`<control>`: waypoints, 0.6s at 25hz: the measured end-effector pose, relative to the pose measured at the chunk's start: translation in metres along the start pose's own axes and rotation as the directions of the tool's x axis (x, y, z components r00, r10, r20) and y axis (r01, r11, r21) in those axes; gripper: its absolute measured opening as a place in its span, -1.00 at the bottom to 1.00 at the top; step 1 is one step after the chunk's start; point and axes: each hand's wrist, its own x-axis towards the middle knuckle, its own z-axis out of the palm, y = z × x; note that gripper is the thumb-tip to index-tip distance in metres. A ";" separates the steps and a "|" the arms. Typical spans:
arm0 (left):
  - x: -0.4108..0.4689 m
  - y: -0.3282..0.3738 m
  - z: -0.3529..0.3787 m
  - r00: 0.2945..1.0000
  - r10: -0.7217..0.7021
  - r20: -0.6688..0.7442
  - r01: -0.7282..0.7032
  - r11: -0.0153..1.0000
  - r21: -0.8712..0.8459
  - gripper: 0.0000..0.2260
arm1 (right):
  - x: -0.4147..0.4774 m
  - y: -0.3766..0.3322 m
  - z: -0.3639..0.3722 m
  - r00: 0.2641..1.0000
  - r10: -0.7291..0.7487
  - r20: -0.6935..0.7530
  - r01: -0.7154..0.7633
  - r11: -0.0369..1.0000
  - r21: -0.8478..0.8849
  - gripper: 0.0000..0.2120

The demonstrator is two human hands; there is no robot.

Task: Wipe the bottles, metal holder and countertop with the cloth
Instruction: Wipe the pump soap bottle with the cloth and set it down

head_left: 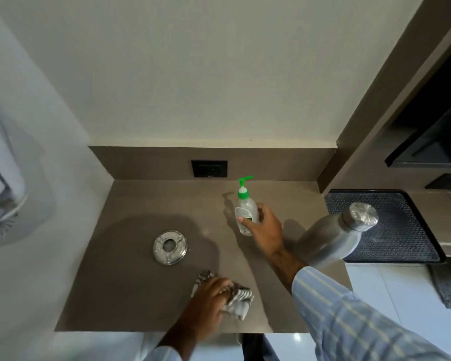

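My right hand [263,230] wrapped the pump bottle [246,212] at frame centre, thumb across its green-and-white label, whose writing was too small to read. My left hand [208,298] pressed down on the striped cloth [238,300], bunched on the counter [130,290] at lower centre. The round holder [170,247] sat left of centre; the steel bottle [333,234] stood right.

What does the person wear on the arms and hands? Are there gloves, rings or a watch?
Both hands are bare: no gloves on the left hand or the right hand, and no ring or watch shows. The right sleeve is light blue with pale cream stripes, a loose shirt sleeve pushed back so the forearm is uncovered. Only a small light blue edge of the left sleeve shows at the bottom.
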 end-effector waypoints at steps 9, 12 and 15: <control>-0.096 0.007 -0.035 0.910 -0.364 0.199 0.405 0.885 -0.230 -0.78 | -0.015 0.027 0.002 0.982 -0.004 0.187 0.022 0.995 -0.094 -0.53; -0.072 0.002 -0.052 0.692 -0.715 0.096 0.547 0.433 -0.716 -0.84 | -0.014 0.039 0.004 0.958 -0.032 0.285 0.074 0.988 -0.136 -0.53; -0.054 -0.012 -0.074 0.496 -0.859 0.128 0.373 0.078 -0.924 -0.83 | -0.019 0.051 0.004 0.947 -0.019 0.321 0.079 0.981 -0.177 -0.50</control>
